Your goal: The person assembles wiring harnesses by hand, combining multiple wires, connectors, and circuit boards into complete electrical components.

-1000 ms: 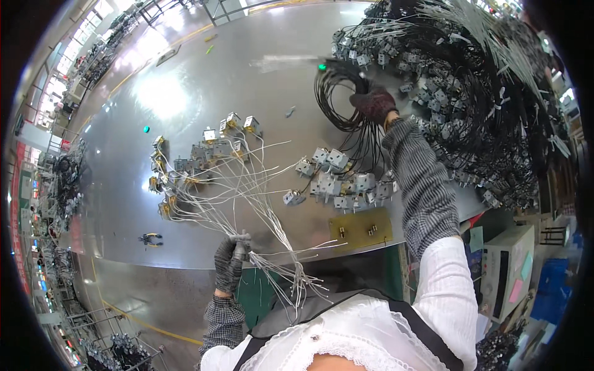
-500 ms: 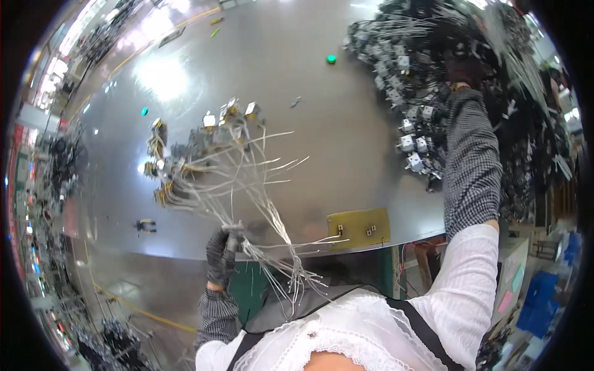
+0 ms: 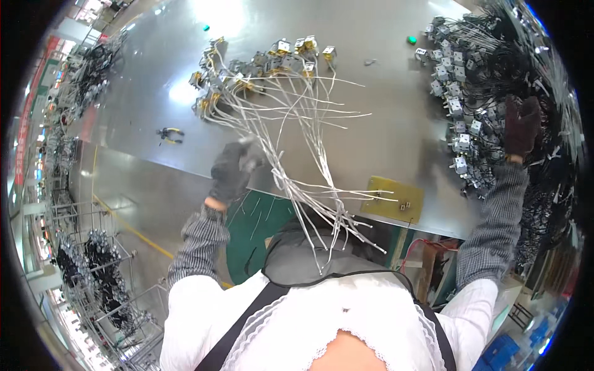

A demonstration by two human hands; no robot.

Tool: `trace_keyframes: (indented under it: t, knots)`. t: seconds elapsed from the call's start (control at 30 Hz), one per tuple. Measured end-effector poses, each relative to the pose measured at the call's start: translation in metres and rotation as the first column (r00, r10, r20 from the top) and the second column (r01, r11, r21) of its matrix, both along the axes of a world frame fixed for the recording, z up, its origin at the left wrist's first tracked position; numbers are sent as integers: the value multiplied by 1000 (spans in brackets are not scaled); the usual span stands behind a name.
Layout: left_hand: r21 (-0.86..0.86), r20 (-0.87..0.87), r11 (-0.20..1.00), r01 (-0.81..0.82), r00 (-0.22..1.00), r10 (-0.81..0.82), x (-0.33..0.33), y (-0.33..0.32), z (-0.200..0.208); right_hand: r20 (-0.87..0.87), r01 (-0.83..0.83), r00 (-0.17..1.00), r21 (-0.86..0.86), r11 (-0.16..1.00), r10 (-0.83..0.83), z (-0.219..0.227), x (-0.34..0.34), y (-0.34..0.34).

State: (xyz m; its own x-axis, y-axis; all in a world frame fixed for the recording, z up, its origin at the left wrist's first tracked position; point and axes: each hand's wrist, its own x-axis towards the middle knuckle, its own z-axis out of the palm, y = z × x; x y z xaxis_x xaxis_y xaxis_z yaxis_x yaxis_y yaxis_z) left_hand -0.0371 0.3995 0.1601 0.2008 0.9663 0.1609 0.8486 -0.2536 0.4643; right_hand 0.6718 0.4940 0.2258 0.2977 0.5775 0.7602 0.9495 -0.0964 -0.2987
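Observation:
A bundle of white wires [image 3: 278, 173] with small metal-cased parts [image 3: 281, 62] at its far ends lies across the table, loose ends hanging over the near edge. My left hand [image 3: 234, 170], in a dark grey glove, is beside the bundle's left side; motion smears its fingers, so I cannot tell if it holds anything. Far to the right, my right hand [image 3: 521, 127], in a dark glove, is over a heap of black cables [image 3: 489, 83], its fingers apart and nothing visible in them. Small silver metal-cased parts [image 3: 455, 105] line the heap's left side.
Pliers with yellow-and-black handles [image 3: 170, 135] lie at the left. A yellowish board with small fittings [image 3: 393, 199] sits at the table's near edge. Green round pieces [image 3: 411, 40] lie farther back. Racks hung with cables [image 3: 102, 272] stand at the lower left.
The view has shifted. My left hand has come away from the wire bundle it was gripping and moved up its left side. My right hand has drawn nearer along the black cable heap.

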Motion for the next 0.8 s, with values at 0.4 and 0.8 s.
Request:
trace_keyframes:
  t: [0.4, 0.8]
  knots:
    - [-67, -620, 983, 170, 765, -175, 67, 164, -12, -775, -600, 509, -8, 800, 374, -97, -236, -153]
    - [37, -543, 985, 169, 831, -122, 24, 202, 23, -803, -798, 493, -264, 541, 335, -160, -317, -238]
